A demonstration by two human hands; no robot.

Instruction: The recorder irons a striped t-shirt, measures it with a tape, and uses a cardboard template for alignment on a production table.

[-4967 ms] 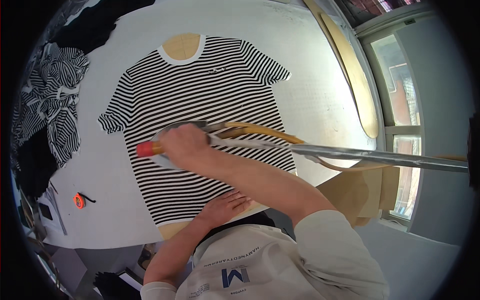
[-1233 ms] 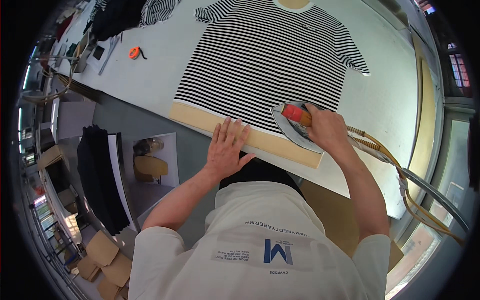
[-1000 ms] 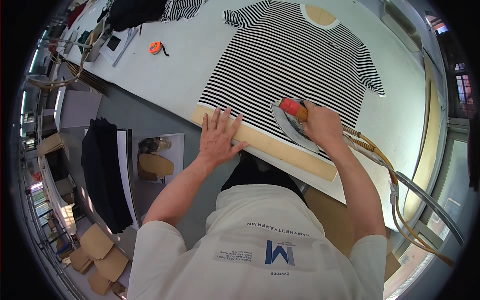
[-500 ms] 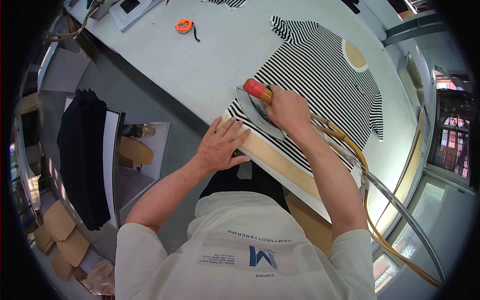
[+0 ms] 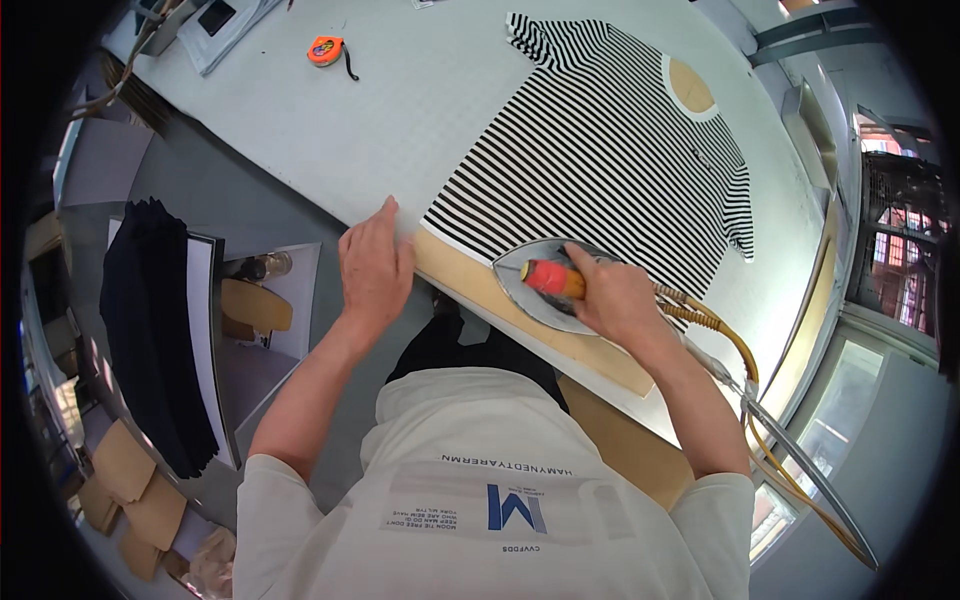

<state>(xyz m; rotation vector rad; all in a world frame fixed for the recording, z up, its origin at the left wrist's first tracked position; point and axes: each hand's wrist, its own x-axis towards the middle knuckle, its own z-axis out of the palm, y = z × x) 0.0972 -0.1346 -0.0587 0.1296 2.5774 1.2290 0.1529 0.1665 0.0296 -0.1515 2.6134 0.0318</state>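
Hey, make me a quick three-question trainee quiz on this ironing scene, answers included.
1. Which hand grips the iron?
2. What shows in the neck opening of the striped shirt: A) tan board, B) black cloth, C) red paper?
3. True or false: the orange tape measure lies apart from the shirt.
Key: 1. The right hand. 2. A. 3. True; it lies on the white table.

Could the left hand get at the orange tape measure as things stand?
Probably yes, perhaps with some leaning: the left hand looks empty, and only white tabletop shows between it and the orange tape measure. The iron in the right hand is off to the right, out of that path.
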